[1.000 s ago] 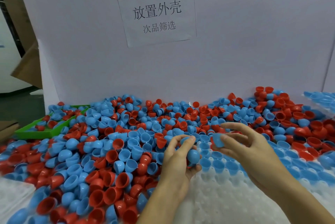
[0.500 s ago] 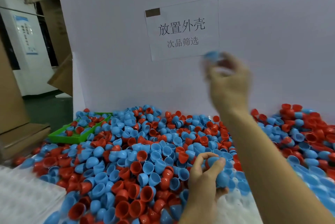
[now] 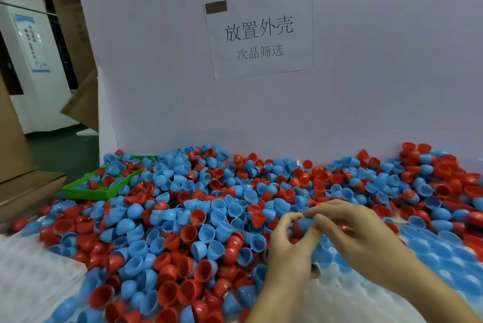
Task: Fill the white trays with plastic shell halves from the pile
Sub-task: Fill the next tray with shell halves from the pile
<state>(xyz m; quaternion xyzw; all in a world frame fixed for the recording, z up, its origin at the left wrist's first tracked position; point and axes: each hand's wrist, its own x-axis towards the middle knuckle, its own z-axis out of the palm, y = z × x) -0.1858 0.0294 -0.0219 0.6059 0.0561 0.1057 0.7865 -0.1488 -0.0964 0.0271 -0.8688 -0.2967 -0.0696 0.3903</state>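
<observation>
Even, soft indoor light falls from above, leaving the white backboard (image 3: 366, 87) a flat lavender-grey without glare. Shadows are faint. The sign (image 3: 258, 32) reads sharply, while the near shells (image 3: 156, 283) and both white trays (image 3: 31, 278) smear with motion blur. Wide-angle distortion bends the cardboard boxes (image 3: 15, 126) at the left edge.

shell halves (image 3: 198, 218): glossy smooth plastic | white tray (image 3: 347, 294): translucent dimpled plastic | sign (image 3: 261, 32): matt paper

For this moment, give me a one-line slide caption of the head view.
Both hands, left and right, pinch a joined red-and-blue shell above the pile, beside a partly filled white tray.
</observation>
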